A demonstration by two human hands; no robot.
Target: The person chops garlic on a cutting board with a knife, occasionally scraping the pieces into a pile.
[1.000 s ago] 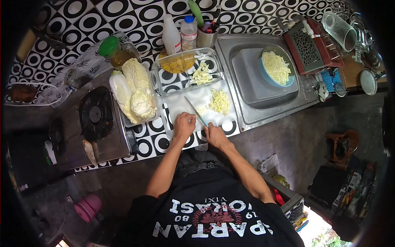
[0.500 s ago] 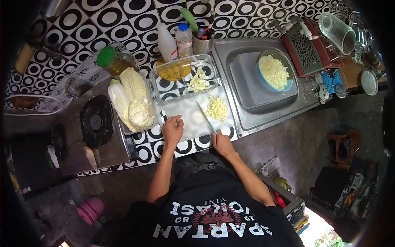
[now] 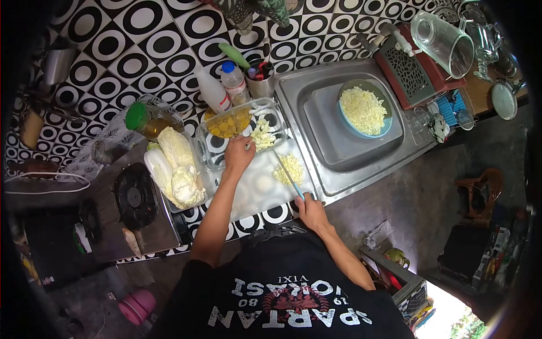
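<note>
My left hand (image 3: 240, 152) reaches over the near rim of a clear glass dish (image 3: 206, 148), its fingers curled beside a pile of pale cut vegetable pieces (image 3: 261, 135). Whatever its fingertips hold is too small to make out. Sliced orange-yellow rounds (image 3: 228, 125) lie at the dish's far left. My right hand (image 3: 311, 211) is closed round the light blue handle of a knife (image 3: 287, 170). The blade overlaps a heap of finely chopped pale vegetable (image 3: 293, 169) on the whitish cutting board (image 3: 248, 195).
Napa cabbages (image 3: 178, 169) fill a clear tray left of the board, beside a gas stove (image 3: 135, 195). A bowl of chopped pale vegetable (image 3: 364, 111) stands in the metal sink (image 3: 324, 164). Behind the dish are a white bottle (image 3: 212, 93), a blue-capped bottle (image 3: 234, 82) and a utensil cup (image 3: 261, 87).
My left hand has moved from the board's near left edge up to the dish, by the pale pieces. The right hand still holds the knife at the chopped heap. The camera view has shifted.
</note>
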